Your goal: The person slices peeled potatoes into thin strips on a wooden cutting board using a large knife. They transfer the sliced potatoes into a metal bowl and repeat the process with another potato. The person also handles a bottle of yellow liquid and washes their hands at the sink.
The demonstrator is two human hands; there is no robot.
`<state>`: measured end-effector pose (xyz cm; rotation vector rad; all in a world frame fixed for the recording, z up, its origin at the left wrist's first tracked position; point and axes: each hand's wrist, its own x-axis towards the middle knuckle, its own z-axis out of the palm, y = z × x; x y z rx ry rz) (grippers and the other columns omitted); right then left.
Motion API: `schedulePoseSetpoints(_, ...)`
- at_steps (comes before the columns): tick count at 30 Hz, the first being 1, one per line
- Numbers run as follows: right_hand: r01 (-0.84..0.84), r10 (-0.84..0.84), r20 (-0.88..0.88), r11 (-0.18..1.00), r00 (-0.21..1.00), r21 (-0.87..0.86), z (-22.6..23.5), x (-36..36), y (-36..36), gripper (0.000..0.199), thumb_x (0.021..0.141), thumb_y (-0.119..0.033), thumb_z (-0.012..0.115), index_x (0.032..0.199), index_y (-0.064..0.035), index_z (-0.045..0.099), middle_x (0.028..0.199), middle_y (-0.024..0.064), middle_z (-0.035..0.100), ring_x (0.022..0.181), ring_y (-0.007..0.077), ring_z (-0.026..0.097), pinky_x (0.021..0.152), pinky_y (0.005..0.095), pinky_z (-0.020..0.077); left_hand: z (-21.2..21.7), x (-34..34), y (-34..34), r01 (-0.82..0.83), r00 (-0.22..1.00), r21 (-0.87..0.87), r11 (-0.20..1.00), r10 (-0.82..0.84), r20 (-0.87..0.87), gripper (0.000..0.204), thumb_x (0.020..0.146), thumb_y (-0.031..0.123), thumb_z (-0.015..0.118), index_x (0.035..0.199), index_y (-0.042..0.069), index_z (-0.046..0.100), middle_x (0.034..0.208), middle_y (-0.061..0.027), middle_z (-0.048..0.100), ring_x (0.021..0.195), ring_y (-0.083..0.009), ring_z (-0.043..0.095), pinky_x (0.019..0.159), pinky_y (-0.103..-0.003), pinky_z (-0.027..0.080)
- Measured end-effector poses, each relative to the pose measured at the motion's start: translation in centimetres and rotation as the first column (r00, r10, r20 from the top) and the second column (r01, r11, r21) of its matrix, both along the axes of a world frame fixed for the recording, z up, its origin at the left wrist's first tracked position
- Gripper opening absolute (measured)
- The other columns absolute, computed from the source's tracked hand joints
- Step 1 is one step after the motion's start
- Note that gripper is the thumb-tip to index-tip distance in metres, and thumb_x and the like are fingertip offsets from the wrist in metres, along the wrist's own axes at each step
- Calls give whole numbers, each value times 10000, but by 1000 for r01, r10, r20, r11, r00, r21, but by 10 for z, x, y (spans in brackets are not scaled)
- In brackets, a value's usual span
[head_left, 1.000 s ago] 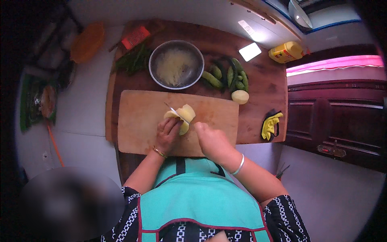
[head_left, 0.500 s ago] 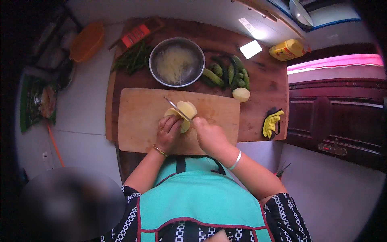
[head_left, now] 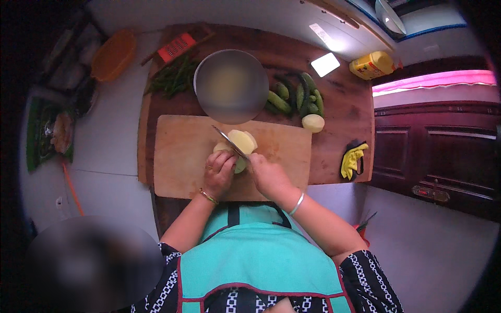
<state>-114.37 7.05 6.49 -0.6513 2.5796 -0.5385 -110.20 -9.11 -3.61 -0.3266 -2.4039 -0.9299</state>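
Note:
My right hand grips a knife whose blade slants up and to the left over the wooden cutting board. Under the curled fingers of my left hand is a peeled, pale yellow potato, partly hidden by hand and blade. Cut potato slices lie against the blade's far right side. How deep the blade sits in the potato cannot be made out. A whole peeled potato rests by the board's far right corner.
Beyond the board stands a round metal bowl, its inside blurred. Green cucumbers lie to its right, green long vegetables and a red grater to its left. A yellow-black cloth and a yellow bottle are at the right.
Both hands, the knife and the potato stay in nearly the same place. The blade has shifted very slightly against the slices.

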Motion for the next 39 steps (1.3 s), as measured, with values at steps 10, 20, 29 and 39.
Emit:
schedulePoseSetpoints(10, -85, 79, 65, 991, 995, 105, 57, -4, -8, 226, 792, -16, 478, 1006, -22, 408, 885, 224, 567, 699, 425, 587, 606, 511, 470, 0, 4, -4, -7, 1000, -19, 1000, 7, 11, 298, 733, 71, 656, 1028, 87, 614, 1139, -60, 538, 1077, -248, 504, 922, -377, 426)
schedulePoseSetpoints(20, -33, 34, -37, 999, 999, 17, 31, 3, -1, 246, 791, -4, 470, 1028, -24, 405, 871, 211, 565, 677, 416, 587, 574, 505, 463, -5, 5, -2, -26, 1000, 8, 1000, 25, 8, 270, 745, 55, 655, 1010, 87, 610, 1115, -64, 544, 1058, -254, 508, 908, -378, 434)
schedulePoseSetpoints(29, -91, 95, -26, 990, 995, 103, 43, 6, -8, 227, 804, -19, 465, 1022, -21, 402, 855, 210, 564, 666, 389, 601, 552, 478, 485, 0, 3, -2, -11, 1000, 43, 999, 12, -24, 267, 756, 44, 646, 1017, 83, 604, 1119, -78, 545, 1058, -269, 512, 902, -380, 437)
schedulePoseSetpoints(39, -61, 63, -22, 996, 998, 70, 43, 5, -10, 224, 786, -15, 489, 994, -27, 406, 872, 222, 567, 694, 406, 599, 575, 490, 478, -2, 5, -5, -22, 1000, 16, 1000, 21, 23, 242, 746, 55, 666, 980, 81, 609, 1102, -83, 547, 1059, -278, 509, 905, -384, 437)
